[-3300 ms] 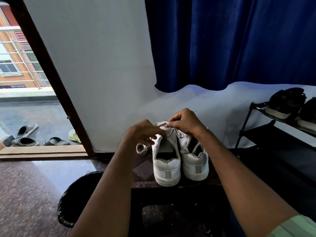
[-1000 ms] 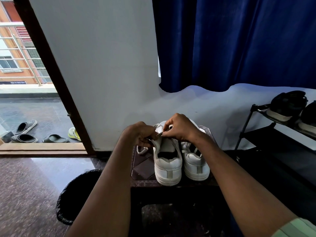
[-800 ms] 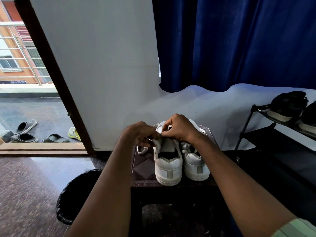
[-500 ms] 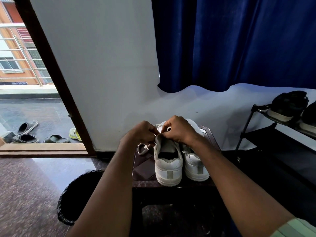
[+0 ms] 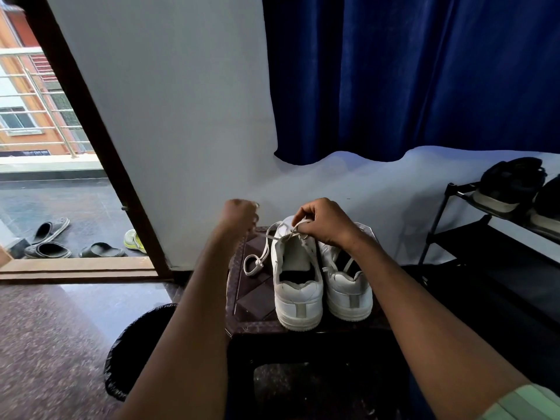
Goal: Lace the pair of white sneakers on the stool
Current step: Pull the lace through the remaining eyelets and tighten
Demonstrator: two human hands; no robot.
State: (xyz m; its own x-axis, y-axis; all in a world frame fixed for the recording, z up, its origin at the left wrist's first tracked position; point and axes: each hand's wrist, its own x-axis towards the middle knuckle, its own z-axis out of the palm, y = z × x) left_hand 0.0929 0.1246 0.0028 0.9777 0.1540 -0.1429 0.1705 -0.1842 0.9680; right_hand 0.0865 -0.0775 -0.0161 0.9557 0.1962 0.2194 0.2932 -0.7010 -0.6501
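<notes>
Lacing the left-hand white leather low-top sneaker (image 5: 295,286), standing heel toward the camera on the dark brown patterned plastic stool (image 5: 257,301), touching its partner, the second white sneaker (image 5: 348,295), on the right.

Pinching the flat white shoelace (image 5: 266,250) between curled right hand (image 5: 324,221) fingertips, just above the upper eyelets by the tongue. Lifting the left hand (image 5: 239,215) up and to the left, fingers curled in a fist, apparently gripping the lace's other run; blurred, so the exact hold being hard to read. Lace slack trailing down the shoe's left side and looping on the stool top.

Judging the step in hand: drawing a length of lace through an upper eyelet.

Doing it well:
- Pulling in line with the eyelet, not across it, sparing the lace tip and the leather edge.
- Keeping the right-hand pinch close to the eyelet, steadying the shoe against sliding toward the stool's edge.
- Keeping the lace flat, untwisting before each crossing.
- Feeding out the loop on the stool gradually, avoiding a knot.
- Matching both ends in length before moving up.
- Checking the second sneaker too, its lace looking loose across the opening.
</notes>
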